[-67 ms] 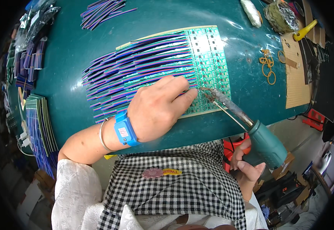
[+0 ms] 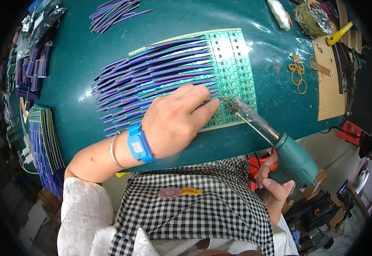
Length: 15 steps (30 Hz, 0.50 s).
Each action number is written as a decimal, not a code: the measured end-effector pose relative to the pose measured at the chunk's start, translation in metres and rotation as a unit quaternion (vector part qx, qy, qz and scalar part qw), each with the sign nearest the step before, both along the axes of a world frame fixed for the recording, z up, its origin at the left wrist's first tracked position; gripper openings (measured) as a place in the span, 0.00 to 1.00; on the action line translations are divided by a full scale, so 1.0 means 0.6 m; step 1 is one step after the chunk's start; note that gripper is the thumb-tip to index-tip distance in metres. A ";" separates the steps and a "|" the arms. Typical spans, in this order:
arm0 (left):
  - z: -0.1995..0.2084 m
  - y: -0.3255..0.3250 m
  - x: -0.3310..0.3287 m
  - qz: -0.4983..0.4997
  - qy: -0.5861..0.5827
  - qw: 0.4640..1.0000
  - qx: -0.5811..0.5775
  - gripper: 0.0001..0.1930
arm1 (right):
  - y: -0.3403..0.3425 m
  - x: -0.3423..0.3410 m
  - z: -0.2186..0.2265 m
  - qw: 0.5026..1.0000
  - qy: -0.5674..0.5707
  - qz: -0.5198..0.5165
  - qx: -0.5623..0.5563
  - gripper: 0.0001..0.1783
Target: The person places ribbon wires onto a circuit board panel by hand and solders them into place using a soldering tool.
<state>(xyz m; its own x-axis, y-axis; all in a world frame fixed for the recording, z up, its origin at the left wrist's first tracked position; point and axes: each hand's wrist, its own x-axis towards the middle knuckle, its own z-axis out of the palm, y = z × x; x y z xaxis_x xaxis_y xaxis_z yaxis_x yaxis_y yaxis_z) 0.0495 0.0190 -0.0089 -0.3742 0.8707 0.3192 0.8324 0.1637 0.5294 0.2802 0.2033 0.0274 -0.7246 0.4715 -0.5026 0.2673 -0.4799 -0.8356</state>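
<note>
A green circuit board panel (image 2: 233, 55) lies on the table, with rows of flat multicoloured ribbon wires (image 2: 160, 62) running leftward from it. My left hand (image 2: 175, 115), with a blue wrist strap (image 2: 139, 143), is pinched over the panel's lower part, thumb and index finger together on a ribbon wire whose end is mostly hidden. My right hand (image 2: 275, 185) grips the handle of a green soldering gun (image 2: 296, 158). The gun's thin tip touches or nearly touches the board just right of my left fingertips.
Loose ribbon wires (image 2: 113, 15) lie at the far side. At the left edge sits a stack of wired boards (image 2: 45, 145), with bundled wires above it. Rubber bands (image 2: 297, 74), cardboard (image 2: 333, 85), a yellow-handled tool (image 2: 340, 34) and a foil-wrapped lump (image 2: 314, 19) are on the right.
The soldering gun has shifted very slightly left, its tip now closer to my left fingertips. My left hand has stayed in place.
</note>
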 end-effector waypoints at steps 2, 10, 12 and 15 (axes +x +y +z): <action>-0.002 0.000 0.000 0.003 0.011 1.000 0.005 0.14 | -0.003 -0.003 0.003 1.000 -0.003 0.000 0.010 0.28; 0.007 -0.002 -0.002 -0.001 -0.012 1.000 -0.005 0.20 | 0.007 0.006 0.003 1.000 0.017 0.001 -0.002 0.32; 0.005 -0.001 -0.002 0.000 -0.013 1.000 -0.004 0.20 | 0.005 0.011 -0.003 1.000 0.019 -0.003 -0.001 0.34; 0.006 0.001 -0.002 0.001 -0.013 1.000 -0.002 0.20 | 0.001 0.020 -0.015 1.000 0.021 -0.012 0.005 0.39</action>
